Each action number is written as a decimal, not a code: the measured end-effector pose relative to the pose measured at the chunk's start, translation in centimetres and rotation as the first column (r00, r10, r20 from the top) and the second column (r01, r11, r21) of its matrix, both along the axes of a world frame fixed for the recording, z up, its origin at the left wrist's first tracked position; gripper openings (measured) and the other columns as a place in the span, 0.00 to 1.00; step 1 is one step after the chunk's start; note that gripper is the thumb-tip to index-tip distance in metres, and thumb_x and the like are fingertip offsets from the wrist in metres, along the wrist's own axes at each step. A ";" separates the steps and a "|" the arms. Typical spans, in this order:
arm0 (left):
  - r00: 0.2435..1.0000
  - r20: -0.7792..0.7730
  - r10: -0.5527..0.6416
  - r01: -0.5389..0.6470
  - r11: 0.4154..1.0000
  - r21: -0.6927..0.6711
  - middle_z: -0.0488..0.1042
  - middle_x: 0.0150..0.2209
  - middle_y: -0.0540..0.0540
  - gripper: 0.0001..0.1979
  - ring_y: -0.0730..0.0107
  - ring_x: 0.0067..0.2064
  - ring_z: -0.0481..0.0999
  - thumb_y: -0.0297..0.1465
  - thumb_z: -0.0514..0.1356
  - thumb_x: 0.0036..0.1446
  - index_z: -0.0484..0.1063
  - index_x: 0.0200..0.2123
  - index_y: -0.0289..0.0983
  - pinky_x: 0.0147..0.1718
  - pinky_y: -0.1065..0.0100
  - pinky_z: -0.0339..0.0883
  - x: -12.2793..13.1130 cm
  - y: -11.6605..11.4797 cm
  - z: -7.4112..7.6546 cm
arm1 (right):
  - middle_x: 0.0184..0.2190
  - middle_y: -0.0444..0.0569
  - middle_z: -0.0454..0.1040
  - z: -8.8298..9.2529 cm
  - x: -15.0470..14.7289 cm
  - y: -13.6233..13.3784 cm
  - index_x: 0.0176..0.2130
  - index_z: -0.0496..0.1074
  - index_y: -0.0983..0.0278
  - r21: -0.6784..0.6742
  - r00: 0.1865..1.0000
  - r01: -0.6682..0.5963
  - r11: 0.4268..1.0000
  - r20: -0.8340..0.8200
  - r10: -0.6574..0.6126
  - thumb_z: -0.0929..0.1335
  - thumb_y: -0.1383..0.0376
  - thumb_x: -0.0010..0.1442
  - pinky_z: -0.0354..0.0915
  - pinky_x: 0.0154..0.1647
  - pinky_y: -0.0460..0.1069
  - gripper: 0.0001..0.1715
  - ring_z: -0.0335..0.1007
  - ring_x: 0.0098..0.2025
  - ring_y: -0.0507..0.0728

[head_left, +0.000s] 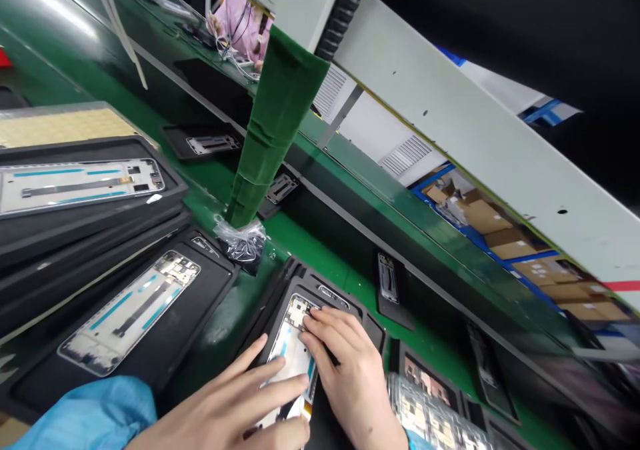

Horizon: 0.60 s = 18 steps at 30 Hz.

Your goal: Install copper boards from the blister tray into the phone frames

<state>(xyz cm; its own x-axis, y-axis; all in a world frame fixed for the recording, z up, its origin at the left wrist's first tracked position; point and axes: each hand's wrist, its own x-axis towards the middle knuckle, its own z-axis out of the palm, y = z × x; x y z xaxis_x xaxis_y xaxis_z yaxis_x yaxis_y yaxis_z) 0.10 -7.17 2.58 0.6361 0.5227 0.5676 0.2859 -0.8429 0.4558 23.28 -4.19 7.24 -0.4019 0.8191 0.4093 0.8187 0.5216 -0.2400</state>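
A phone frame point(291, 348) with a small circuit board point(298, 309) at its top end lies in a black foam tray in front of me. My left hand point(245, 397) reaches over the lower part of the frame with its fingers spread. An orange-tipped flex cable point(307, 409) shows by those fingertips. My right hand point(345, 357) rests at the frame's right edge, its fingers stretched out and the fingertips touching the circuit board. Its thumb is hidden. Left of my hands, a second phone frame point(135, 317) with a board and blue strips lies in another black tray point(200, 303).
Stacked black trays point(90, 237) hold another phone frame point(85, 183) at far left. A clear plastic bag point(243, 240) sits below a hanging green cloth point(280, 117). Trays with frames line the green conveyor point(320, 250). Clear plastic trays point(425, 410) stand right; a person in pink point(245, 23) is opposite.
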 end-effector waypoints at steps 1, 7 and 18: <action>1.000 0.015 0.007 -0.007 1.000 -0.004 0.78 0.62 0.49 0.15 0.66 0.70 0.68 0.24 0.49 0.74 0.74 0.52 0.41 0.76 0.54 0.40 0.1 -0.1 -0.1 | 0.44 0.50 0.86 0.0 -0.1 -0.1 0.47 0.81 0.64 0.010 1.000 0.005 1.000 0.012 -0.006 0.69 0.67 0.73 0.79 0.51 0.55 0.09 0.81 0.48 0.61; 0.997 0.075 0.019 -0.018 1.000 -0.005 0.78 0.63 0.50 0.19 0.66 0.73 0.63 0.25 0.45 0.77 0.75 0.53 0.41 0.76 0.55 0.41 0.3 -0.1 -0.1 | 0.43 0.52 0.85 0.5 -0.8 -0.5 0.46 0.80 0.66 -0.017 0.989 0.023 1.000 0.148 -0.020 0.65 0.69 0.76 0.79 0.51 0.55 0.13 0.81 0.47 0.61; 0.997 -0.064 -0.048 0.032 0.971 -0.236 0.66 0.72 0.52 0.27 0.44 0.71 0.65 0.24 0.63 0.66 0.73 0.63 0.56 0.63 0.49 0.69 -0.7 -2.1 -3.7 | 0.49 0.54 0.83 1.5 -1.7 -0.1 0.56 0.78 0.64 -0.114 0.912 0.082 0.990 0.410 -0.028 0.75 0.76 0.61 0.82 0.41 0.56 0.24 0.81 0.42 0.64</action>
<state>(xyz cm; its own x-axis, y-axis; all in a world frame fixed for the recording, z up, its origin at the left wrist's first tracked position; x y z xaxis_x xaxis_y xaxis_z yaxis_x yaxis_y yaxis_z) -0.65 -9.29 -1.16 0.6924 0.6095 0.3861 0.2920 -0.7261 0.6225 21.61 -4.32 8.78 -0.4644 0.8785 0.1119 0.8856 0.4607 0.0587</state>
